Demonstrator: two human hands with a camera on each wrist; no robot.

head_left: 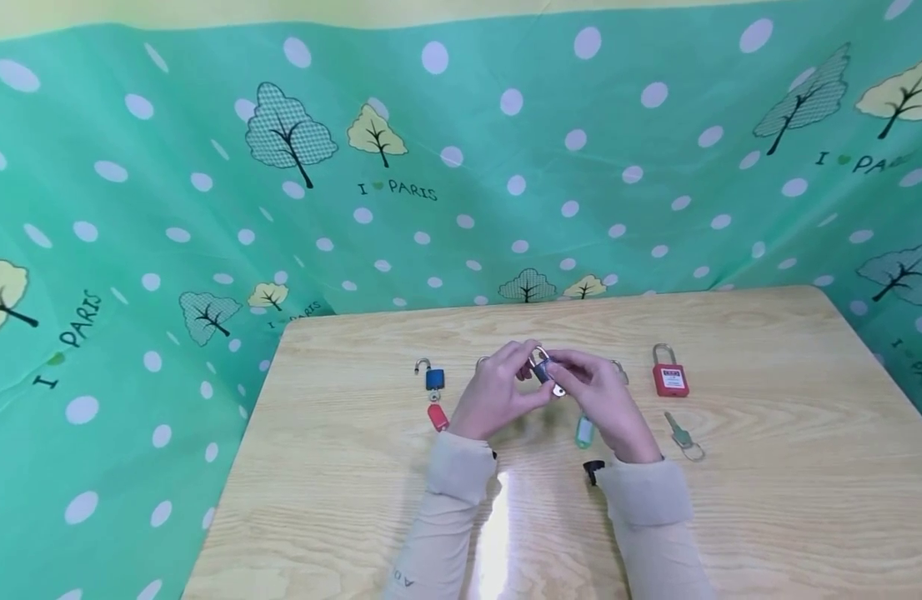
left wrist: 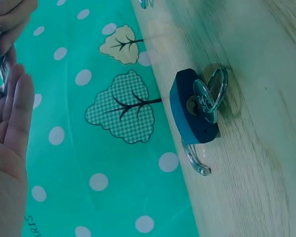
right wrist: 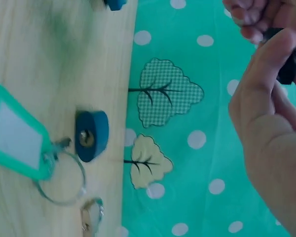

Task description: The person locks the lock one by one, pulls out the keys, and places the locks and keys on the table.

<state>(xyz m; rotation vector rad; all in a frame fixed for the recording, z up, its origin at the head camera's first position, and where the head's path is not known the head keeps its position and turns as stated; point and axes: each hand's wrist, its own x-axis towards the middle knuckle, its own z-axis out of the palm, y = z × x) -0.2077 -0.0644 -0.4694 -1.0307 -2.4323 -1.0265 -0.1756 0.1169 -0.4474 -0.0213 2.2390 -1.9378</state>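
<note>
sleeves (head_left: 438, 525) foremost; left hand (head_left: 496, 393) and right hand (head_left: 606, 398) together grip a dark lock (head_left: 543, 370) above the table (head_left: 318, 492). it should prove rigid and slightly heavy, its shackle (head_left: 538, 348) slippery; grasp the sides.

Green dotted cloth backdrop (head_left: 401, 83); pale wood table (head_left: 341, 500).
</note>
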